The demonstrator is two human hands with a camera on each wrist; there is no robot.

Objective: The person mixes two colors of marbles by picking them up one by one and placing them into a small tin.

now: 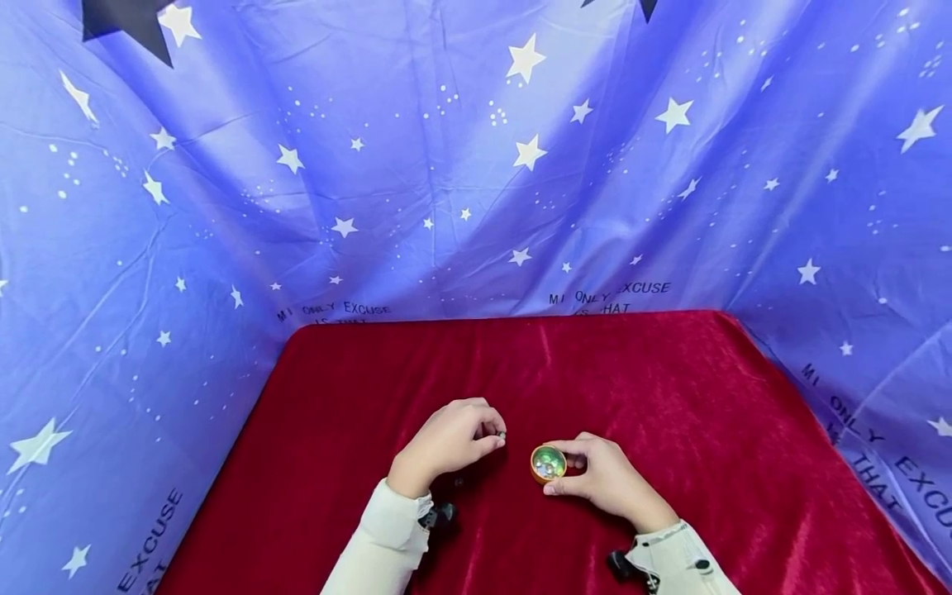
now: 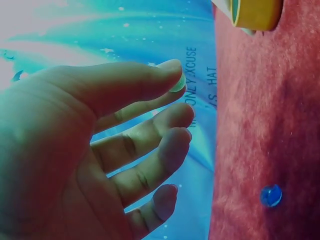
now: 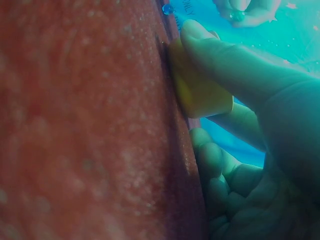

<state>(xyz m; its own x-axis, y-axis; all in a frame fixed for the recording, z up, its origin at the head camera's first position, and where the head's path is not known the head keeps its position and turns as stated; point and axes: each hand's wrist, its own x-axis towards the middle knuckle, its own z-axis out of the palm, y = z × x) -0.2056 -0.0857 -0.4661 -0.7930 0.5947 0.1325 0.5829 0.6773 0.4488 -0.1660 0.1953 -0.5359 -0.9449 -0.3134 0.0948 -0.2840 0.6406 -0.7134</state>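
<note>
My left hand (image 1: 449,440) pinches a small clear greenish glass marble (image 2: 178,84) between thumb and index finger, raised over the cloth to the left of the cup. Its other fingers are loosely bent and spread apart. My right hand (image 1: 608,478) grips a small yellow cup (image 3: 202,92) from the right side, thumb on the near wall and fingers on the far one. Several shiny glass marbles (image 1: 549,465) show inside the cup, against a green interior. A loose blue-looking marble (image 2: 271,195) lies on the cloth below my left hand.
Dark red velvety cloth (image 1: 610,372) covers the table. Blue-purple curtains (image 1: 431,165) with white stars and printed lettering hang behind it and on both sides. A dark wrist device (image 1: 440,516) sits at the left cuff, another (image 1: 619,565) at the right.
</note>
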